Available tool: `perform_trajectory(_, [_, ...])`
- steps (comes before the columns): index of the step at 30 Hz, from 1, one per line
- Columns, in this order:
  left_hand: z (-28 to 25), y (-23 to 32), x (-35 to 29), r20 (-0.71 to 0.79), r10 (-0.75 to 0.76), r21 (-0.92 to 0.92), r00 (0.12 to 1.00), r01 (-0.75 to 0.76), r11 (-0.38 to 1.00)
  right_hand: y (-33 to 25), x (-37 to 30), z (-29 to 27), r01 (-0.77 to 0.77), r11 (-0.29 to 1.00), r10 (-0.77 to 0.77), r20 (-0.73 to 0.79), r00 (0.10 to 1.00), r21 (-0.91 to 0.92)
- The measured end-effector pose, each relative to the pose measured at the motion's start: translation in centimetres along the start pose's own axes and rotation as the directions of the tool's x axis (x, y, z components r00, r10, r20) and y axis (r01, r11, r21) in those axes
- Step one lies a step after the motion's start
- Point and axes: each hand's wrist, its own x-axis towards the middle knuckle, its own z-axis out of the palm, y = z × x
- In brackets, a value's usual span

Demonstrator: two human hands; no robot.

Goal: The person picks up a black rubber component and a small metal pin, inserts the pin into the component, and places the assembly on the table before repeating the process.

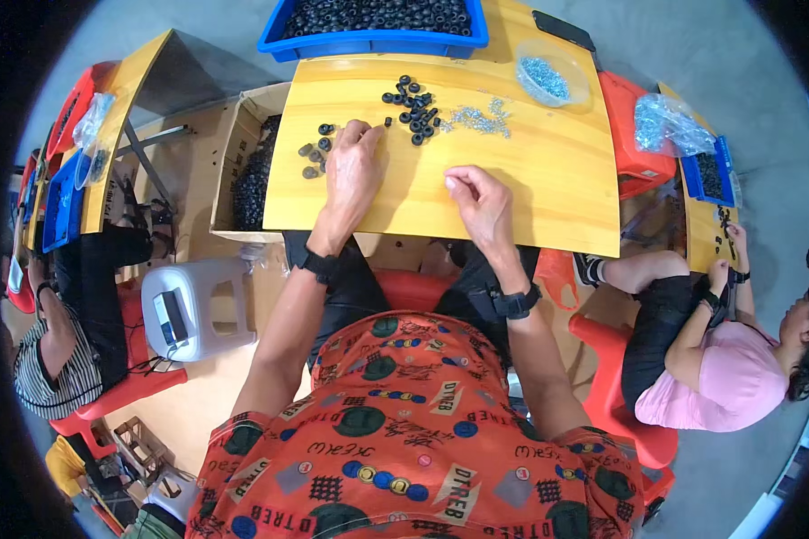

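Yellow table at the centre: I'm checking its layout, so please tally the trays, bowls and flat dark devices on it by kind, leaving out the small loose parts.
Blue tray: 1
Clear bowl: 1
Flat dark device: 1
Total: 3

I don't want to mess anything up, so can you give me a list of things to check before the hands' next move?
1. Blue tray has black beads in it: ok, lots.
2. Clear bowl has small shiny bits in it: ok.
3. Loose shiny bits are on the yellow table: ok, spread beside the bigger bead group.
4. Loose black beads are all in one group: not ok, a smaller bead group lies by the left hand.
5. Left hand holds a bead: cannot tell; one is near its fingertips.
6. Right hand holds something: cannot tell.
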Motion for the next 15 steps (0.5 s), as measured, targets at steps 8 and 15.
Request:
perform_trajectory(8, [-1.1,3.2,-2.1,0.015,-0.153,-0.314,0.988,0.15,0.938,0.5,5.9,0.7,0.051,0.99,-0.069,-0.134,0.989,-0.133])
perform_trajectory(15, [-0.3,3.1,-3.2,-0.015,-0.206,-0.443,0.978,0.178,0.879,1.0,7.6,1.8,0.133,0.919,-0.175,-0.082,0.981,-0.371])
